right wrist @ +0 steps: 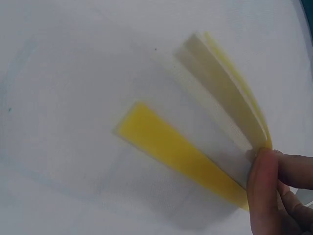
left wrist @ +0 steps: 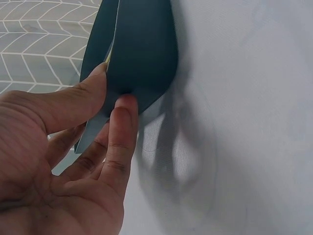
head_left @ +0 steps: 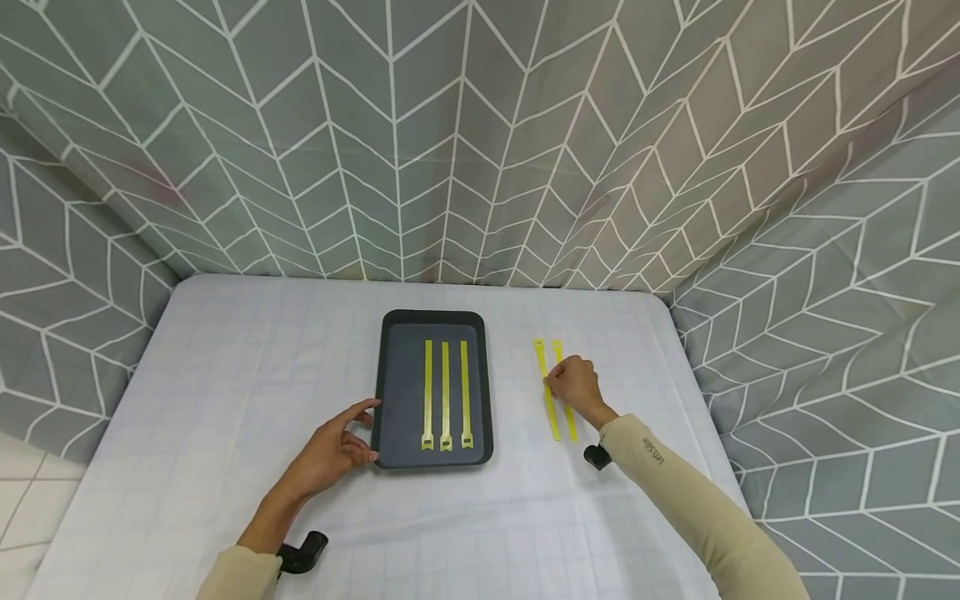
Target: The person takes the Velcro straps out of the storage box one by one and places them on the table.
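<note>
My right hand [head_left: 576, 382] pinches a yellow hook-and-loop cable tie [head_left: 554, 415] between thumb and fingertips, to the right of the tray. In the right wrist view the pinched cable tie [right wrist: 230, 90] curves up from the white cloth. Beside it a second yellow cable tie [right wrist: 176, 154] lies flat. My left hand [head_left: 330, 454] touches the left side of a dark grey tray [head_left: 397, 383] with spread fingers; one fingertip presses its outer wall in the left wrist view. Three yellow cable ties [head_left: 446, 396] lie side by side in the tray, slotted heads toward me.
A white cloth [head_left: 247, 400] covers the table. Grey curtains [head_left: 465, 150] with white lines hang behind the table and at both sides. Black camera mounts sit on the left wrist [head_left: 303, 554] and right wrist [head_left: 597, 457]. Pale floor tiles [head_left: 30, 500] show at the left.
</note>
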